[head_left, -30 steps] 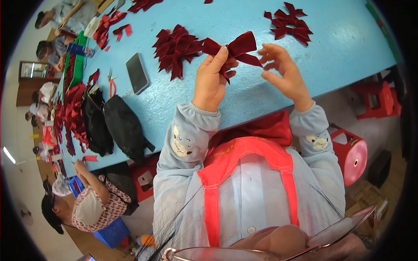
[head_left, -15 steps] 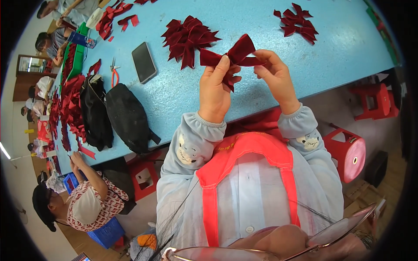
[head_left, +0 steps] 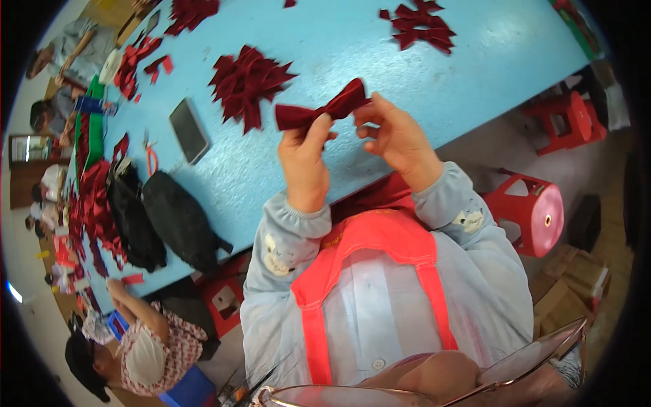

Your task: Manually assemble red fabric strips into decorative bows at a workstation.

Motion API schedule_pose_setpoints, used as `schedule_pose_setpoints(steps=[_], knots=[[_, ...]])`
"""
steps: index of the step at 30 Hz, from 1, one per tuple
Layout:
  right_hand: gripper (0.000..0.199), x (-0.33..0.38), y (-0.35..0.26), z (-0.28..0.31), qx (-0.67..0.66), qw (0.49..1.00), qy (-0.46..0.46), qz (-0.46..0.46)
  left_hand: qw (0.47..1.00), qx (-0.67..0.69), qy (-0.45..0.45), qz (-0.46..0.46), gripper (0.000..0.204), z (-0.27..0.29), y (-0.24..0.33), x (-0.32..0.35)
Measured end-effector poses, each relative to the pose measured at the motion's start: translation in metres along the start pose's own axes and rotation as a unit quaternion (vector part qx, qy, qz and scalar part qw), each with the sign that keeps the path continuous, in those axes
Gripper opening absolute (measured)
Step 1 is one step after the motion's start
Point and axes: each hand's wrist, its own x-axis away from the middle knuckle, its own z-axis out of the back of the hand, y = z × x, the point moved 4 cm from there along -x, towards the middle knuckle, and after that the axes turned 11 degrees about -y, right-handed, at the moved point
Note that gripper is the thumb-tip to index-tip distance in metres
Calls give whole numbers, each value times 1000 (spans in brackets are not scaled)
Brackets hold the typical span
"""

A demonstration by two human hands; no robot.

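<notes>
A dark red velvet bow (head_left: 324,110) is held up over the near edge of the blue table, its loops spread left and right. My left hand (head_left: 305,163) pinches it from below near the middle, thumb in front. At the bow's right end is my right hand (head_left: 400,139), its fingers half bent and apart. Its index fingertip is at the loop's edge; whether it touches is hard to tell. Beyond them lies a pile of dark red bows (head_left: 249,85), and a second group of bows (head_left: 422,28) sits farther right.
On the blue table (head_left: 325,41) are a phone (head_left: 188,131), orange-handled snips (head_left: 151,159), a black pouch (head_left: 183,220) and red ribbon pieces (head_left: 95,203). A co-worker (head_left: 146,339) sits at left. Red stools (head_left: 532,210) stand at right, near cardboard boxes (head_left: 569,292).
The whole view has shifted. The bow has turned so its loops lie level, and its hanging tails no longer show. My right fingers have loosened from the ribbon at its right side.
</notes>
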Motion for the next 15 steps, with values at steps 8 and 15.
schedule_pose_setpoints(steps=[8,15], knots=[[16,1,3,-8,-46,998,-25,25,1000,23,-2,-1,16,0,0,5],[12,-4,9,-1,-82,995,-38,50,994,90,48,50,15,5,-9,7]])
